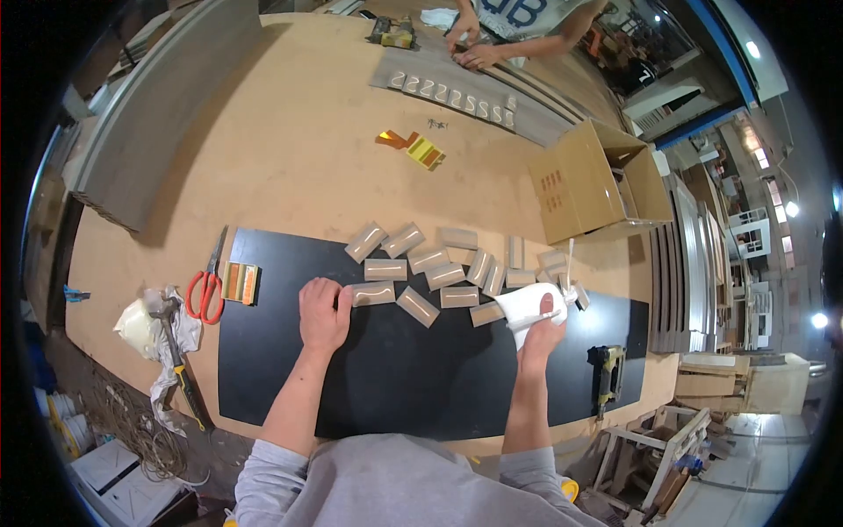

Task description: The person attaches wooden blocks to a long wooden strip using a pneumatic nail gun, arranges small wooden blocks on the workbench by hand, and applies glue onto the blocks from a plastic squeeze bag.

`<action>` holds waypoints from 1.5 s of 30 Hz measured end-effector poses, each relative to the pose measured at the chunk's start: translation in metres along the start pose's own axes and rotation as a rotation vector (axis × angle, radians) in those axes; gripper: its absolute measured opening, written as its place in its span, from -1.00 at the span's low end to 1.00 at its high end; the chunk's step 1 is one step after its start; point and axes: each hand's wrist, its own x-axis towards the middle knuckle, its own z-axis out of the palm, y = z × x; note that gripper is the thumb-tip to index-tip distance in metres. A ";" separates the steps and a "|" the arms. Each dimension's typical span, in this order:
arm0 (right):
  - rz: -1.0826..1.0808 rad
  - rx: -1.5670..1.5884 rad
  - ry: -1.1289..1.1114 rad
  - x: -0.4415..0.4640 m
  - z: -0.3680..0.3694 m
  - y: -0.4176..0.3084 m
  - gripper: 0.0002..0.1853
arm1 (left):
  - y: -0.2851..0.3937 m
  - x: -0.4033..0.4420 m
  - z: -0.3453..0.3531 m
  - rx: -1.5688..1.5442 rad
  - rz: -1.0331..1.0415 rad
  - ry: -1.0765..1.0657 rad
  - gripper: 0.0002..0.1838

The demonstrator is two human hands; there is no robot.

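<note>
My right hand (543, 332) is wrapped around a white glue bottle (524, 301), tilted over the right end of a group of small grey-brown blocks (441, 275). The bottle's thin nozzle (571, 255) points away from me. Most of these blocks carry a pale line of glue along the top. My left hand (324, 314) rests on the black board (378, 369) with its fingers curled. Its thumb side is against or very near the left end of one block (373, 293); the fingertips are hidden.
Red-handled scissors (205, 290), a small box (240, 283) and a hammer (176, 347) lie left. A nail gun (607, 378) sits right, below an open carton (588, 189). Long panels (167, 105) stand far left. Across the table, a co-worker's hands (474, 53) handle strips near a glued panel (457, 97).
</note>
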 end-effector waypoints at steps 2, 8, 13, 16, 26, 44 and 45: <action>0.047 -0.022 -0.028 -0.006 -0.009 -0.001 -0.55 | 0.000 -0.001 0.000 0.000 0.002 -0.007 -0.75; 0.033 -0.126 -0.115 -0.016 -0.018 0.012 -0.52 | 0.003 0.002 -0.002 -0.008 0.011 -0.002 -0.74; -0.009 -0.209 -0.091 -0.012 -0.021 0.015 -0.48 | 0.006 0.002 -0.003 -0.002 0.002 0.003 -0.73; -0.044 -0.239 -0.036 -0.005 -0.021 0.008 -0.48 | 0.006 0.002 -0.003 -0.005 0.001 0.005 -0.73; -0.107 -0.305 -0.023 0.012 -0.028 0.000 -0.50 | 0.003 0.001 -0.001 0.002 -0.002 -0.006 -0.74; 0.023 0.253 -0.316 0.046 0.112 0.023 -0.58 | 0.006 0.003 -0.004 0.001 -0.023 -0.004 -0.75; 0.028 0.235 -0.295 0.048 0.123 0.023 -0.59 | 0.007 0.003 -0.005 -0.002 -0.032 -0.010 -0.74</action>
